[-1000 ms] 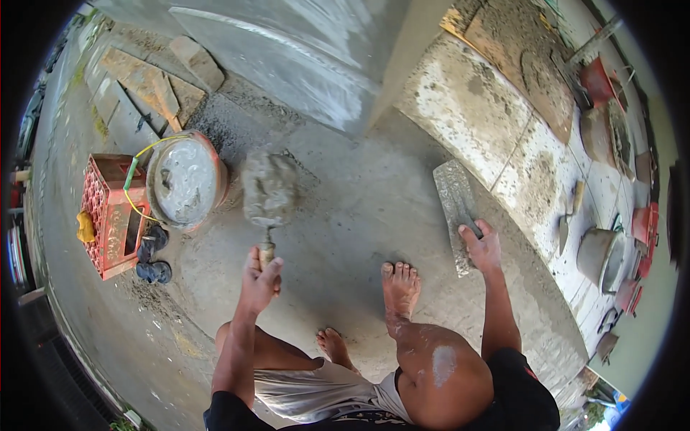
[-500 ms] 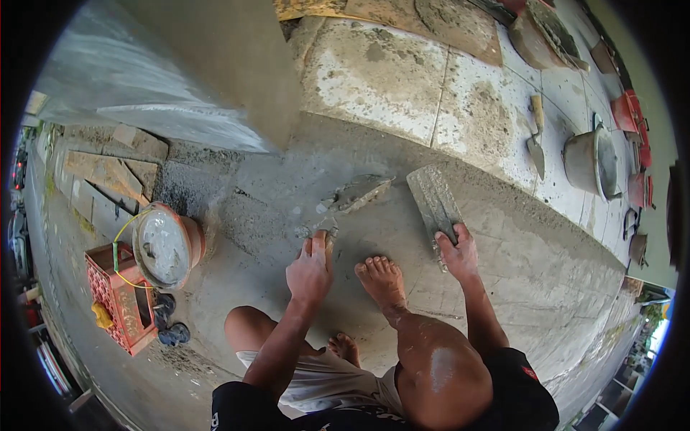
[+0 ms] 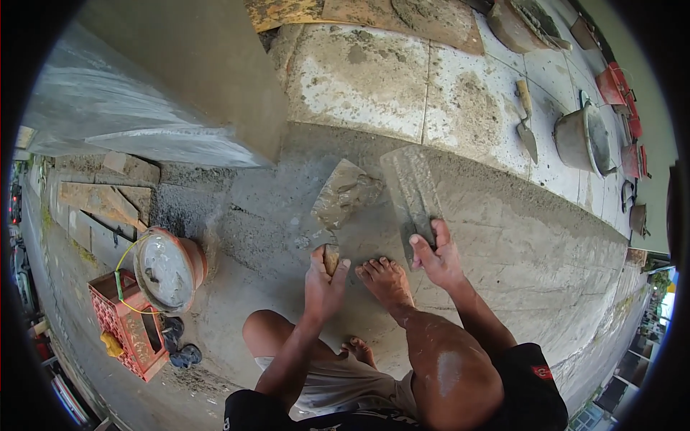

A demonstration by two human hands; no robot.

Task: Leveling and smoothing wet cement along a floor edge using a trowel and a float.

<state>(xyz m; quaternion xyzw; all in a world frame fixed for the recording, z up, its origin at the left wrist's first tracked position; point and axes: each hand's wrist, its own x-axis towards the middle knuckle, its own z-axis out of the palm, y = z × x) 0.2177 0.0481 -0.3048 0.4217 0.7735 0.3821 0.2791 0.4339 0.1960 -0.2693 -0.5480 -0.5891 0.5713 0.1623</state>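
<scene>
Squatting barefoot on a sloped cement surface (image 3: pixel 517 258), both hands busy with plastering tools. Left hand (image 3: pixel 323 281): fingers closed around the wooden handle of a trowel (image 3: pixel 343 195); blade points up-frame, loaded with wet grey mortar, held just over the slope. Right hand (image 3: pixel 435 256): fingers gripping the near end of a long flat float (image 3: pixel 411 190), which lies face-down on the slope, angled up-frame. Trowel blade and float sit just beside each other; cannot tell if they touch. Right foot (image 3: pixel 387 281) planted between the two hands, toes near the float's lower end.

Left of the hands: bucket (image 3: pixel 167 269) crusted with cement, tilted, resting against a red plastic crate (image 3: pixel 123 332). Yellow cord runs from bucket to crate. Dark sandals (image 3: pixel 180 345) just beside the crate.

Up-frame: grey concrete column (image 3: pixel 180 79), base meets the slope. Beyond the slope, stained paving slabs (image 3: pixel 374 79). On them, right side: a second trowel (image 3: pixel 526 122) lying flat, and a metal pot (image 3: pixel 582 138) near it, well apart from the hands.
</scene>
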